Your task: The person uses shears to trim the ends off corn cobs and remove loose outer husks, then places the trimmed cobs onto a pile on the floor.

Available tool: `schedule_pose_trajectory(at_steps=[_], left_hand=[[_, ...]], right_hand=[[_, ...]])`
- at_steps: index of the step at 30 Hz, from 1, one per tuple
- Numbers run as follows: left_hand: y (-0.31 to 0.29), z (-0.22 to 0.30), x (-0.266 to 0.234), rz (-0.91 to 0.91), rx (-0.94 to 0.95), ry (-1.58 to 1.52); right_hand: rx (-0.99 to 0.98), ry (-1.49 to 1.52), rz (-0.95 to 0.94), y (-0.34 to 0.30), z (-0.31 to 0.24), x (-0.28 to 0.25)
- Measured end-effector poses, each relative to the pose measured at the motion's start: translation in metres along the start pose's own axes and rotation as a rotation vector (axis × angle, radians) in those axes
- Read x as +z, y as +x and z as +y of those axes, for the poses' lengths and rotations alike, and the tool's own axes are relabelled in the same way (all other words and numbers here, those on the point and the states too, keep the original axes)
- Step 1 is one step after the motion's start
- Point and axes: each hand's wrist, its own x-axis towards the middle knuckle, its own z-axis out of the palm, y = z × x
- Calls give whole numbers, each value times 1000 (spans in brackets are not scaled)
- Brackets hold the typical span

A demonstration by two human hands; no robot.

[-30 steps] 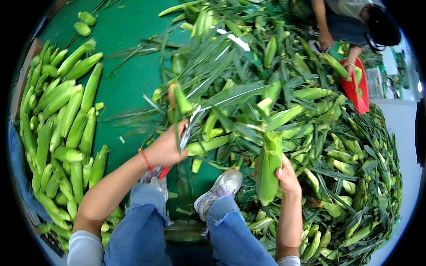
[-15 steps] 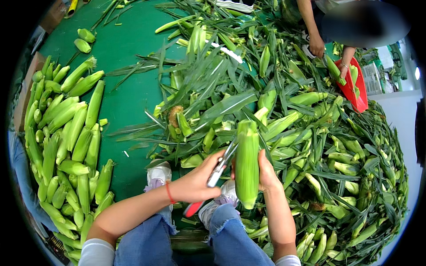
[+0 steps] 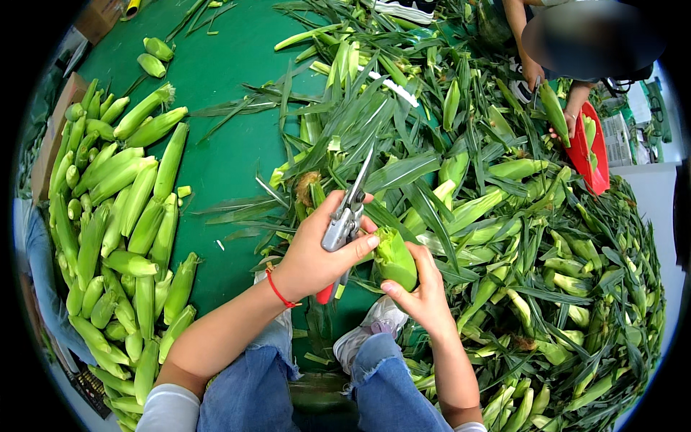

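Centre of frame: the person's left hand is clenched round a pair of shears, metal blades pointing up toward the upper middle, red handle end poking out below the palm. A red cord sits on that wrist. The thumb tip touches the cut top of a corn ear.

Right hand, just right of centre and a bit lower, grasps that corn ear from below and behind, fingers wrapped on the green husk, the ear tilted with its pale cut end toward the shears. Shears and ear are just beside each other; whether the blades touch the husk I cannot tell.

Lower middle: blue jeans, frayed knees, and a grey sneaker on the green floor mat.

Left side of frame: a long pile of trimmed corn ears, lying roughly parallel, running from upper left to lower left. Two loose ears sit apart at the upper left.

Right half: a big heap of untrimmed corn and leaves, spreading from the upper middle down to the lower right.

Upper right: another person crouched, hand holding a corn ear next to a red tool.
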Motion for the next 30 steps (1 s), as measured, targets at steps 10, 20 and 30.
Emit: schedule_pose_trajectory(at_steps=[10,20,30], left_hand=[[-12,6,-4,23,54,488],[2,-7,-7,-116,-119,46],[-13,-2,34,23,-112,-211]], right_hand=[[-112,-390,248,-12,-5,24],[-194,-421,418,-20,4,36],[-343,-59,458,14,-26,25]])
